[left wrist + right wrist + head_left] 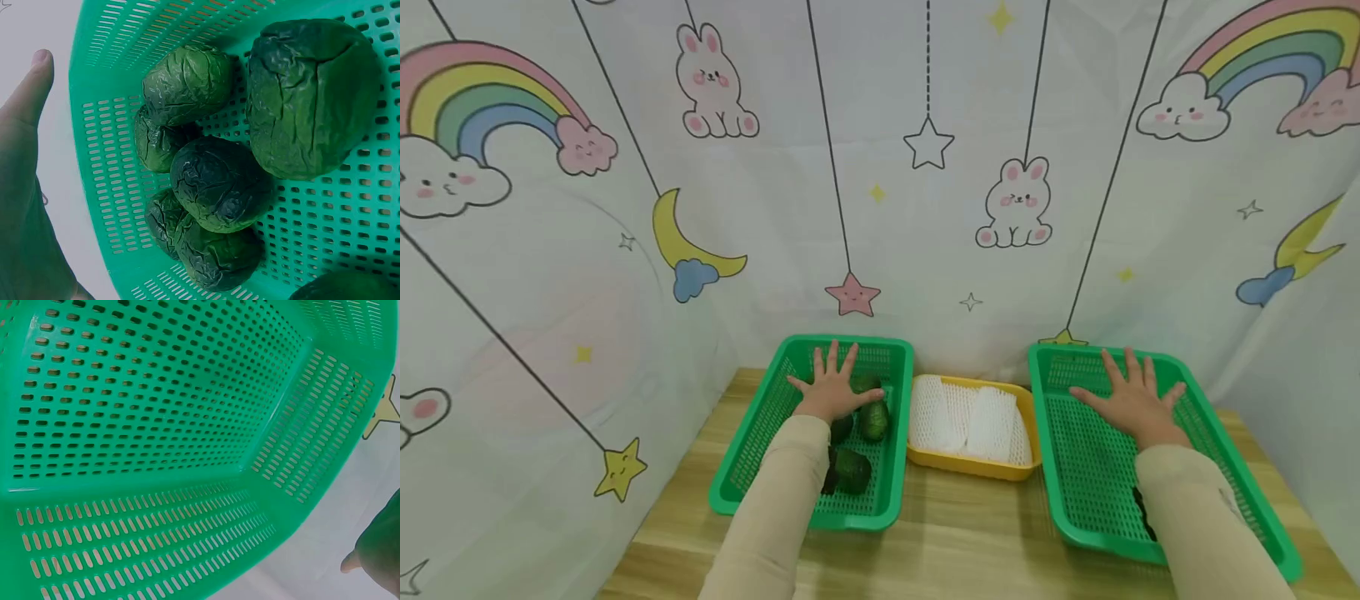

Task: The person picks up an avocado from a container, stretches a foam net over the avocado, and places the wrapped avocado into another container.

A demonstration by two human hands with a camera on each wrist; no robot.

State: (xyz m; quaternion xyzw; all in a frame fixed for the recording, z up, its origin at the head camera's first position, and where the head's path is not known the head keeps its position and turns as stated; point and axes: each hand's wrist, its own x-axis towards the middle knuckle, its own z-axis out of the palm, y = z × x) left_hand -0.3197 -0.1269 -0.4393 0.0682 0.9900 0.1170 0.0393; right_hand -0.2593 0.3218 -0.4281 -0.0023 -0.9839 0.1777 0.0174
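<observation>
My left hand (831, 395) is spread with straight fingers above the left green basket (897, 492). Several wrinkled dark green vegetables, rounded and shrivelled, lie in that basket; in the left wrist view one large vegetable (312, 97) and a darker vegetable (222, 184) show clearly. Over the right green basket (1060, 492) my right hand (1141, 407) is held out, fingers fanned apart and holding nothing. The right wrist view shows the perforated floor (144, 394) of this basket, with the hand's edge at the lower right. Something thin and black (1144, 510) is partly hidden by the right sleeve.
Between the baskets sits a yellow tray (1000, 469) holding white foam-net sleeves (992, 423). All stand on a wooden table (970, 542). A white curtain (925, 233) printed with rabbits, stars and rainbows hangs behind and along both sides.
</observation>
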